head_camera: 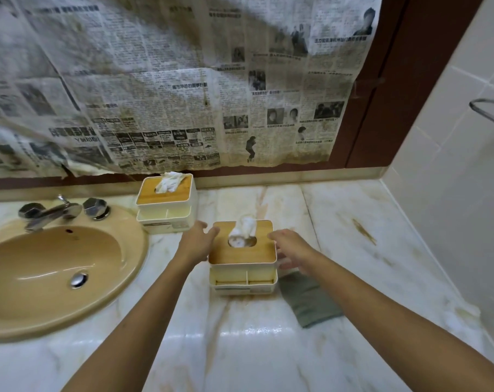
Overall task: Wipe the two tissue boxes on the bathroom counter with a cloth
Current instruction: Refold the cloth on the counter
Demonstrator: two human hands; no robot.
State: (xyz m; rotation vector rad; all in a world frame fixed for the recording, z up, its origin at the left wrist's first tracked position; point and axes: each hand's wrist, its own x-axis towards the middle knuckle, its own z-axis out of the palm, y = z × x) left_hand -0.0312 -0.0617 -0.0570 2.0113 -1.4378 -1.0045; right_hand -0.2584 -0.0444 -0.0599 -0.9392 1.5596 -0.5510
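Two cream tissue boxes with wooden lids stand on the marble counter (353, 222). The near tissue box (257, 254) is in the middle, with white tissue sticking out of its slot. The far tissue box (166, 206) stands by the back wall beside the sink. My left hand (196, 241) lies against the near box's left side, its thumb touching the lid edge and its fingers fairly straight. My right hand (291, 247), slightly blurred, touches the box's right side with outstretched fingers. A grey-green cloth (308, 301) lies flat on the counter just right of the near box; neither hand holds it.
A tan sink (42, 267) with a chrome faucet (50, 212) fills the left of the counter. Stained newspaper (183, 80) covers the mirror behind. A tiled wall with a metal towel rail (492, 108) closes off the right side.
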